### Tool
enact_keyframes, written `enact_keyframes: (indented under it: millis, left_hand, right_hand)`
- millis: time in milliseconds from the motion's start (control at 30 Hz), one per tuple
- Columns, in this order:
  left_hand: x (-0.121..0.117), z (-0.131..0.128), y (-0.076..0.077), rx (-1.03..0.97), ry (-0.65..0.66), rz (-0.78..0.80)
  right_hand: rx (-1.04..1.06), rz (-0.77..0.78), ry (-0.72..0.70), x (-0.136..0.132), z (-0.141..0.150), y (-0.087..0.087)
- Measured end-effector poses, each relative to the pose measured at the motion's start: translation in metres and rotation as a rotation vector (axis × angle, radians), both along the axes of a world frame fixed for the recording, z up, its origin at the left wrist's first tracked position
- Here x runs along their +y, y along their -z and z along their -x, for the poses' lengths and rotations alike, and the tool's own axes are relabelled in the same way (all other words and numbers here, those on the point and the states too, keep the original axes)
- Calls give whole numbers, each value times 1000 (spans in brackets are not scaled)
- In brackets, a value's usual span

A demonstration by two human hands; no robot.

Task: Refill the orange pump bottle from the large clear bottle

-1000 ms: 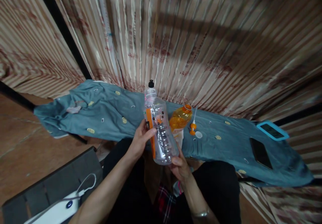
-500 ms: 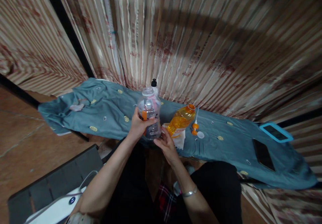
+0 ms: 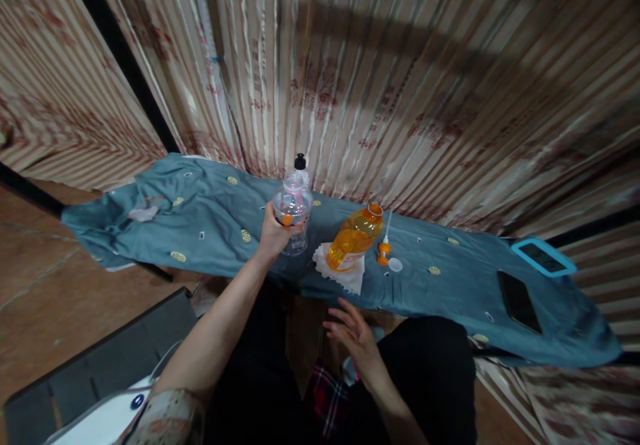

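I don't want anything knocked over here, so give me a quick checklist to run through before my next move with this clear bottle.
1. Left hand has a firm grip on the clear bottle: ok, fingers wrapped round it.
2. Clear bottle upright: ok.
3. Clear bottle's base resting on the blue cloth: cannot tell.
4. Right hand free: ok, open, off the table.
5. Orange bottle capped: not ok, its pump top lies beside it.
6. Gap to the orange bottle: ok, apart.
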State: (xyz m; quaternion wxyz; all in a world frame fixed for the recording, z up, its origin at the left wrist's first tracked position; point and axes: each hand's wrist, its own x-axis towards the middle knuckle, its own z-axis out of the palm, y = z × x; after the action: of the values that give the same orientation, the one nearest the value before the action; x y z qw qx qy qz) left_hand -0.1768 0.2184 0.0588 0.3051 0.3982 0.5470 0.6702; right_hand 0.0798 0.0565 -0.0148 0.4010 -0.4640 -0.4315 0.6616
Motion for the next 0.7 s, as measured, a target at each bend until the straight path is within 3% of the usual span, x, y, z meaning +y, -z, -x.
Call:
enact_keyframes:
  millis: [167,400,567,700]
  left_hand:
    - [0,1,13,66,20,-25]
    - [-11,0,27,143,8,-43]
    - [-55,-4,7,454,-188,-131]
    - [-97,-31,-13,607,-100,-262]
  right_hand:
    - [-32,83,46,-9,-14,-11]
    - [-61,114,71,-11,-17,-10]
    - [-79,116,137,-8,-29,-8]
    - [-64,101,234,-2,-46,-3]
